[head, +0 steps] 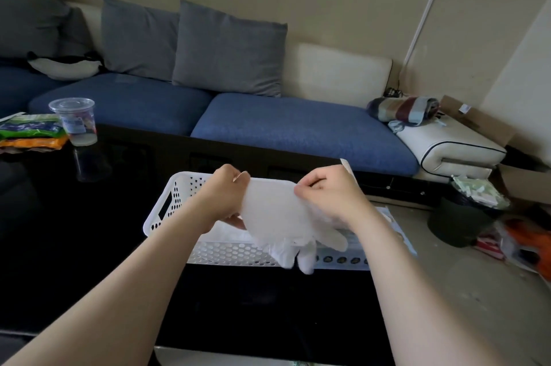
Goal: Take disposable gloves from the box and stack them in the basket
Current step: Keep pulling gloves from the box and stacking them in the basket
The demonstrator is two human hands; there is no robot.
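Note:
A translucent white disposable glove hangs stretched between my two hands, cuff up and fingers drooping toward me. My left hand pinches its left cuff edge; my right hand pinches the right edge. Both hover over a white perforated plastic basket on the black table. Inside the basket lie more pale gloves, partly hidden by the held glove. A glove box is mostly hidden behind my right hand, its exact place unclear.
A clear plastic cup and colourful packets sit at the table's far left. A blue sofa with grey cushions runs behind. Right of the table on the floor stand a dark bin and cardboard clutter.

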